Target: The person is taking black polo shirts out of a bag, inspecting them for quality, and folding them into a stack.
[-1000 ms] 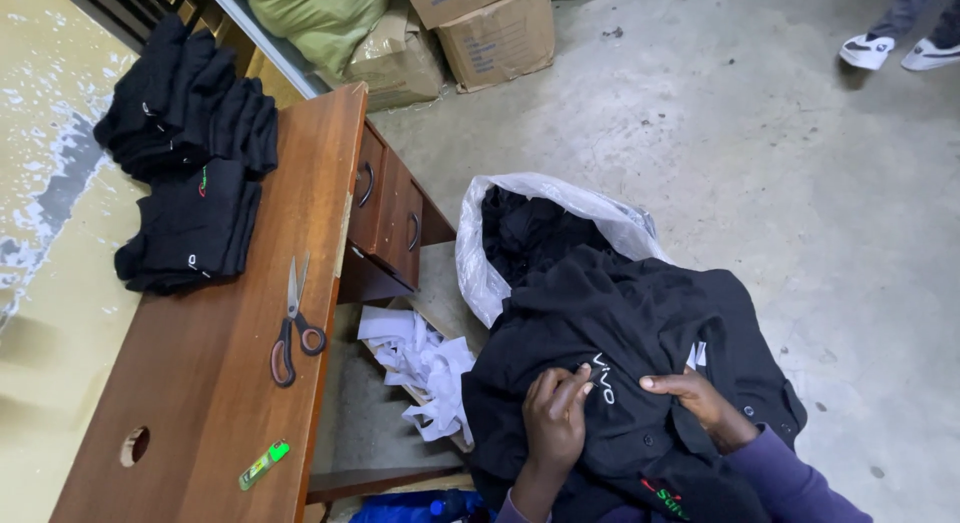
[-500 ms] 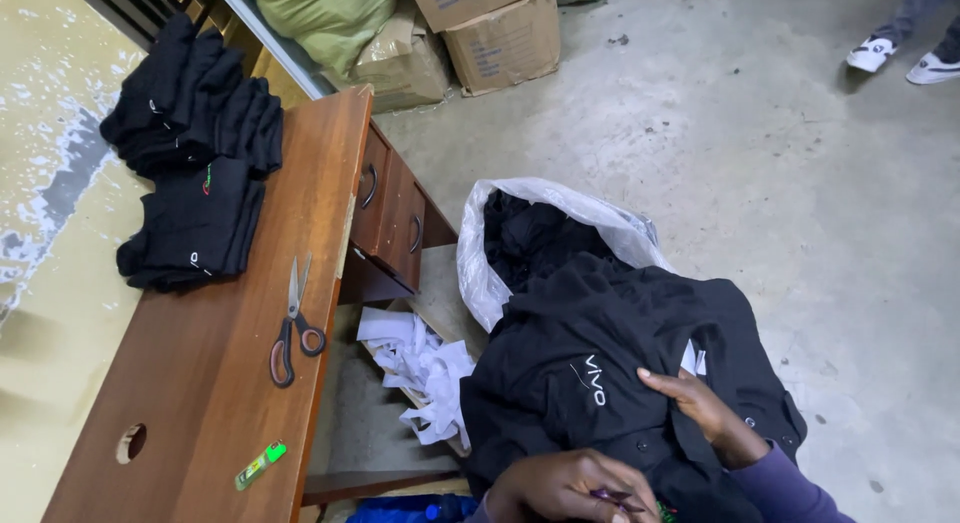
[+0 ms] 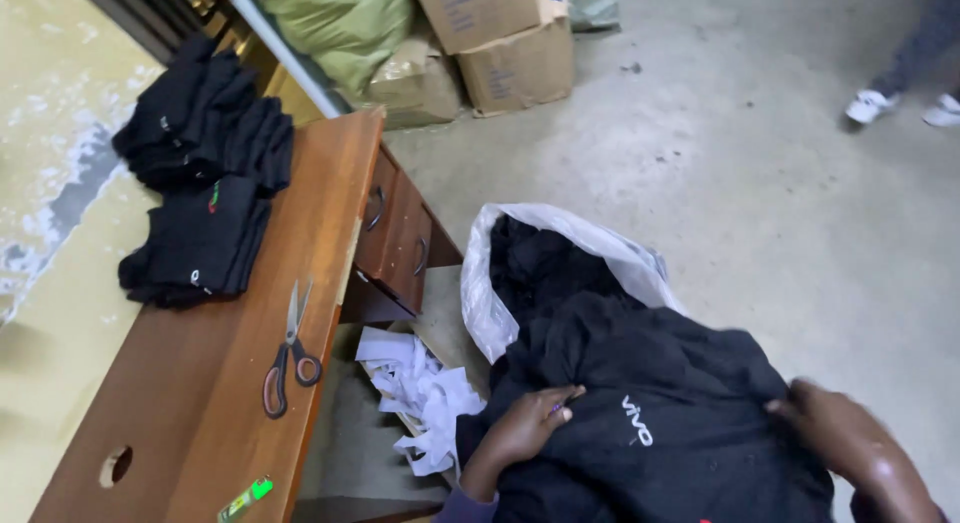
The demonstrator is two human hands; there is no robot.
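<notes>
Your left hand (image 3: 525, 428) lies flat on the black garment (image 3: 660, 403), fingers spread and pressing the cloth near its small white chest print; the grip is released, palm down, not closed on anything. Your right hand (image 3: 850, 443) rests on the garment's far right edge. It is blurred, so you cannot tell whether its grip is clenched on the fabric or only laid upon it.

The garment is soft, matte, heavy knit cloth, bunched in loose folds across your lap area. Just behind it stands a thin, crinkled white plastic bag (image 3: 570, 253), mouth open, with more black cloth inside.

To the left of your left hand, a loose heap of white paper strips (image 3: 425, 388) lies on a lower surface beside the bench. The bench (image 3: 200, 413) is smooth brown varnished wood with straight edges, a round hole near its close end and two drawers with metal handles on its side. On it lie scissors (image 3: 288, 353) with dark oval handles, a small green marker (image 3: 248, 498) at the near edge, and two stacks of folded black garments (image 3: 205, 183) at the far end.

The concrete floor (image 3: 720, 183) to the right of the bag is rough, grey and open. Cardboard boxes (image 3: 500, 43) and a green sack (image 3: 335, 28) stand against the far side. Another person's white shoes (image 3: 900, 108) show at the upper right, well apart from you.
</notes>
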